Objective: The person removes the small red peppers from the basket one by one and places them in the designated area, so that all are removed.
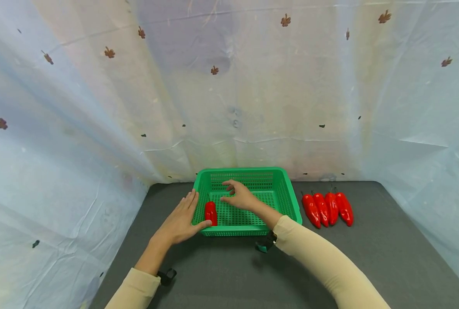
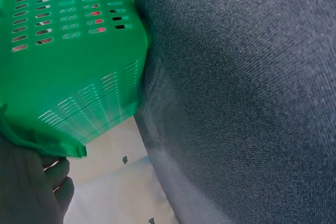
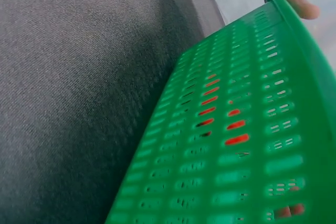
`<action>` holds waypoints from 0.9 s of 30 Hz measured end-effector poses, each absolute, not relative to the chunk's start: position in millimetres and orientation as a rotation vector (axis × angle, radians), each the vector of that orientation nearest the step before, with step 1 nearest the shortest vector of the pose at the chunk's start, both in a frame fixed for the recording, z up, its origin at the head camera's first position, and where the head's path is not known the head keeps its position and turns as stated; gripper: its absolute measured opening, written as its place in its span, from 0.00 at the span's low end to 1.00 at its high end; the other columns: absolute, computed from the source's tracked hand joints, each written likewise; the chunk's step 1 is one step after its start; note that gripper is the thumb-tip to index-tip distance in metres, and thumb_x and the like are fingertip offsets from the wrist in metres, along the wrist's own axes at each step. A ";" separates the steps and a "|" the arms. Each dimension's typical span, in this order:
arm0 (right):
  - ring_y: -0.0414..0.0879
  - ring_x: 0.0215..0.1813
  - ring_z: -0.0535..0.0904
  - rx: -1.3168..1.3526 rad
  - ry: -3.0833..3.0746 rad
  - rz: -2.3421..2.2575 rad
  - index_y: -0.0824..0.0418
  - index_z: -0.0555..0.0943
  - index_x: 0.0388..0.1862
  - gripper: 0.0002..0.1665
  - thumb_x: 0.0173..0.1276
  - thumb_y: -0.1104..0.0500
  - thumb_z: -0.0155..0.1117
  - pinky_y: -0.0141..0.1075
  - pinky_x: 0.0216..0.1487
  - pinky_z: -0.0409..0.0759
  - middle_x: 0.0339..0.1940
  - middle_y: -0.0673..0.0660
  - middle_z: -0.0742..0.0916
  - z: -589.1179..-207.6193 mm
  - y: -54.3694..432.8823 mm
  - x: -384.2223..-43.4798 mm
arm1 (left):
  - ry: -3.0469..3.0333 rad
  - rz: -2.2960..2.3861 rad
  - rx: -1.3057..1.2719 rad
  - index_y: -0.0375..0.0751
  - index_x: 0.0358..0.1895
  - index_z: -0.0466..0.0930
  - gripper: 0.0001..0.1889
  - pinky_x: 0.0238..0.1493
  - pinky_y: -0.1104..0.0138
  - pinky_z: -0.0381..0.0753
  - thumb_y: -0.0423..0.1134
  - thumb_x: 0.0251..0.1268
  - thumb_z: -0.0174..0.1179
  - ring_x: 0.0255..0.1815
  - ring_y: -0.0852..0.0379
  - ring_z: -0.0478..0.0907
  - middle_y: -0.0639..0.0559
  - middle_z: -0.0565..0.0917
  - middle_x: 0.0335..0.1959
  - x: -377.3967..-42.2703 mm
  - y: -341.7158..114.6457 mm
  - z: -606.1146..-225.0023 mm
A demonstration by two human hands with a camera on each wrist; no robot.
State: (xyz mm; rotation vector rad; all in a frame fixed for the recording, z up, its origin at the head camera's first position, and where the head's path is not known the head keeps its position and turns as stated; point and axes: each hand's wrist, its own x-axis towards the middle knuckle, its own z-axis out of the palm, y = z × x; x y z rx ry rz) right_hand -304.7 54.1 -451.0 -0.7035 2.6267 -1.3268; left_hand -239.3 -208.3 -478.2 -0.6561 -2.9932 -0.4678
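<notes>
A green slotted plastic basket (image 1: 233, 231) stands on the dark table, with a red chili pepper (image 1: 211, 213) lying at its left inside. My left hand (image 1: 180, 219) rests on the basket's left front corner, fingers straight along the left rim and thumb over the front rim. In the left wrist view, part of that hand (image 2: 23, 187) touches the green rim. Over the inside of the basket is my right hand (image 1: 242, 197), its fingers loosely bent and apart, holding nothing. Red shows through the basket's slotted wall (image 3: 252, 95) in the right wrist view.
Several red chili peppers (image 1: 327, 209) lie side by side on the table right of the basket. The dark grey table (image 1: 214, 274) reaches back to a pale hanging sheet (image 1: 260, 107). Dark bands (image 1: 166, 277) sit at both wrists.
</notes>
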 end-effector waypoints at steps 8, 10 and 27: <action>0.67 0.67 0.80 -0.710 2.605 -1.376 0.63 0.74 0.77 0.31 0.79 0.59 0.70 0.56 0.60 0.84 0.67 0.69 0.82 -457.1 41.6 -306.5 | -2.994 -0.460 -0.659 0.34 0.88 0.41 0.60 0.88 0.46 0.45 0.76 0.73 0.54 0.90 0.41 0.42 0.39 0.42 0.90 -239.8 -208.8 -478.7; 0.67 0.67 0.79 -0.704 2.594 -1.383 0.63 0.74 0.77 0.31 0.79 0.60 0.69 0.57 0.60 0.84 0.68 0.70 0.82 -457.1 38.7 -306.3 | -2.996 -0.458 -0.659 0.34 0.88 0.41 0.60 0.88 0.46 0.46 0.76 0.73 0.54 0.90 0.41 0.42 0.39 0.42 0.90 -239.8 -208.7 -478.7; 0.63 0.64 0.83 -0.655 2.592 -1.239 0.63 0.73 0.78 0.34 0.78 0.57 0.72 0.54 0.58 0.87 0.68 0.71 0.82 -477.2 22.7 -310.3 | -3.014 -0.466 -0.668 0.34 0.88 0.40 0.60 0.88 0.46 0.45 0.76 0.73 0.54 0.90 0.40 0.41 0.39 0.40 0.90 -240.4 -208.2 -477.7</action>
